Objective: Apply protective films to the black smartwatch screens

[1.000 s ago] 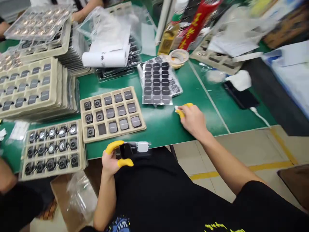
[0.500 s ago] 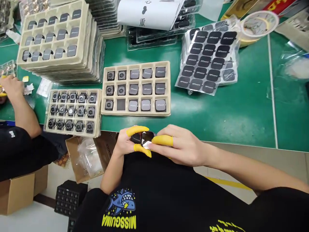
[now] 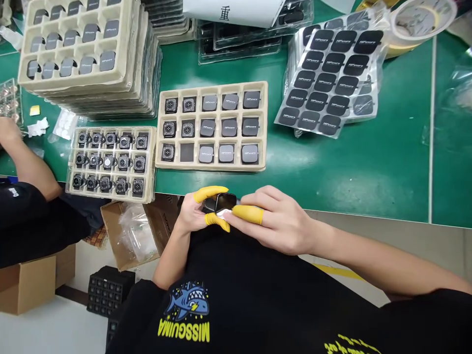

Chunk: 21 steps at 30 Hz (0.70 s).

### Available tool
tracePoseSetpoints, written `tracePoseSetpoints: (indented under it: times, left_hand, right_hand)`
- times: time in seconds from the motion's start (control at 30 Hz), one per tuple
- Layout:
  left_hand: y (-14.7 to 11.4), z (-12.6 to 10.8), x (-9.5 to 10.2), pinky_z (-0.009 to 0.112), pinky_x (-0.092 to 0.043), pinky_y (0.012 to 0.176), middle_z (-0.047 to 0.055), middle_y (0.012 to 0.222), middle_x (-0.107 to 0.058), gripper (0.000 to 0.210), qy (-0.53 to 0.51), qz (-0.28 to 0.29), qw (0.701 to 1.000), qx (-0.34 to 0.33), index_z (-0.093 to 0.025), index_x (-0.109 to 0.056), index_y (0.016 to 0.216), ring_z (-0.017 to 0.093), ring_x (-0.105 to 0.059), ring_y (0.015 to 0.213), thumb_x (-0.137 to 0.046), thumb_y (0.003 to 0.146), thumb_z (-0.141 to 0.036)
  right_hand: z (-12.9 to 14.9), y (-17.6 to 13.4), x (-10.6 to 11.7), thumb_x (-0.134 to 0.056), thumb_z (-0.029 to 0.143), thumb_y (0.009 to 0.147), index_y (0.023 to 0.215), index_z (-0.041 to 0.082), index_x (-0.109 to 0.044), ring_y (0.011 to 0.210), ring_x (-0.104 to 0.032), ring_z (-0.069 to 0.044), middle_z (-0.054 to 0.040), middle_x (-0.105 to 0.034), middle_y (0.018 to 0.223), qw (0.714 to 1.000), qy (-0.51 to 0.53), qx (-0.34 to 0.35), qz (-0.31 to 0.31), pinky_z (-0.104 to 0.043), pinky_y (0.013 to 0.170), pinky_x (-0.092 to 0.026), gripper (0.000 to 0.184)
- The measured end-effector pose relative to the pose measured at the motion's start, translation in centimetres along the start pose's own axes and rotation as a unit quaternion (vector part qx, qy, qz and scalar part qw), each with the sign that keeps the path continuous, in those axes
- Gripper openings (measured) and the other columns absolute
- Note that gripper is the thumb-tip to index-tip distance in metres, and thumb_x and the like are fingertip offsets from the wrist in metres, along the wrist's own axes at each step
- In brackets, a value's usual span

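A black smartwatch [image 3: 225, 200] is in my left hand [image 3: 193, 212], gripped between yellow-cotted fingers, its glossy screen tilted up. My right hand [image 3: 275, 219] is closed, pinching a small white wipe [image 3: 223, 213] against the watch's lower edge; one of its fingers also wears a yellow cot. Beyond my hands lies a beige tray [image 3: 217, 167]. Several of its pockets hold watches with their sensor backs up, while others show grey HiFuture-printed squares. One front-row pocket [image 3: 189, 152] shows only a dark square bottom.
Left of that tray sits a smaller-looking tray of watches [image 3: 110, 156], with tall tray stacks [image 3: 140, 73] behind. Printed sticker sheets [image 3: 324, 88] and tape rolls [image 3: 424, 22] lie to the right. A co-worker's arm [image 3: 33, 164] rests at the far left. Below the table edge stands an open carton [image 3: 114, 241].
The view has shifted slightly, so the table things appear higher and a little larger. The watch's screen has tilted more toward me, and the wipe is still pressed at its edge.
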State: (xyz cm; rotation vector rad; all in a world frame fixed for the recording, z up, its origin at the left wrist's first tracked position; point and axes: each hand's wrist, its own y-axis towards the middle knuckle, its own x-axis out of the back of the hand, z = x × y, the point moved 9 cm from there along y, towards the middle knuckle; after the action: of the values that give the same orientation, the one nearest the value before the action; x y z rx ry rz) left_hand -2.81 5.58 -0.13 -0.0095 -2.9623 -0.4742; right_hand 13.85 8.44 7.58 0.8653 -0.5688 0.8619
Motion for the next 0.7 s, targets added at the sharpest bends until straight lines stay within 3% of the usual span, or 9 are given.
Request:
tracePoseSetpoints:
  times: [0.1, 0.2, 0.33, 0.53, 0.7]
  left_hand:
    - [0.2, -0.4, 0.1, 0.026, -0.070, 0.080, 0.006, 0.101, -0.088, 0.069, 0.000, 0.011, 1.000, -0.015, -0.021, -0.082, 0.134, 0.021, -0.086, 0.084, -0.094, 0.082, -0.065]
    - [0.4, -0.2, 0.4, 0.030, -0.072, 0.084, 0.008, 0.105, -0.089, 0.074, -0.003, -0.002, 1.000, -0.006, -0.021, -0.083, 0.132, 0.024, -0.088, 0.089, -0.094, 0.078, -0.070]
    - [0.3, -0.1, 1.2, 0.030, -0.072, 0.084, 0.008, 0.101, -0.088, 0.076, -0.012, -0.039, 0.999, 0.006, -0.021, -0.083, 0.130, 0.023, -0.087, 0.088, -0.090, 0.078, -0.076]
    - [0.4, -0.2, 0.7, 0.027, -0.069, 0.079, 0.006, 0.101, -0.088, 0.077, -0.015, 0.014, 1.000, 0.008, -0.022, -0.083, 0.132, 0.021, -0.085, 0.083, -0.096, 0.075, -0.070]
    - [0.5, 0.1, 0.8, 0.029, -0.070, 0.083, 0.008, 0.104, -0.089, 0.080, -0.045, -0.024, 0.999, 0.003, -0.020, -0.084, 0.129, 0.023, -0.087, 0.089, -0.099, 0.070, -0.071]
  right_hand:
    - [0.6, 1.3, 0.5, -0.048, 0.026, 0.121, 0.133, 0.036, -0.079, 0.109, -0.076, -0.023, -0.0019, -0.082, 0.098, 0.998, -0.057, 0.019, -0.023, -0.043, 0.079, -0.056, 0.035]
    - [0.1, 2.0, 1.3, -0.049, 0.023, 0.119, 0.133, 0.033, -0.078, 0.108, -0.075, -0.026, -0.0034, -0.084, 0.101, 0.990, -0.136, -0.017, -0.037, -0.044, 0.076, -0.054, 0.034]
    - [0.3, 1.5, 2.4, -0.052, 0.016, 0.115, 0.129, 0.033, -0.078, 0.103, -0.074, -0.025, -0.0031, -0.083, 0.097, 0.989, -0.133, -0.042, -0.045, -0.044, 0.076, -0.052, 0.034]
    - [2.4, 2.7, 2.0, -0.053, 0.017, 0.117, 0.121, 0.030, -0.080, 0.098, -0.070, -0.023, -0.0016, -0.079, 0.090, 0.992, -0.110, 0.044, -0.050, -0.042, 0.075, -0.047, 0.030]
    - [2.2, 3.4, 2.6, -0.060, 0.009, 0.111, 0.116, 0.020, -0.081, 0.093, -0.064, -0.024, -0.0058, -0.080, 0.091, 0.970, -0.207, 0.068, -0.108, -0.040, 0.072, -0.041, 0.025]
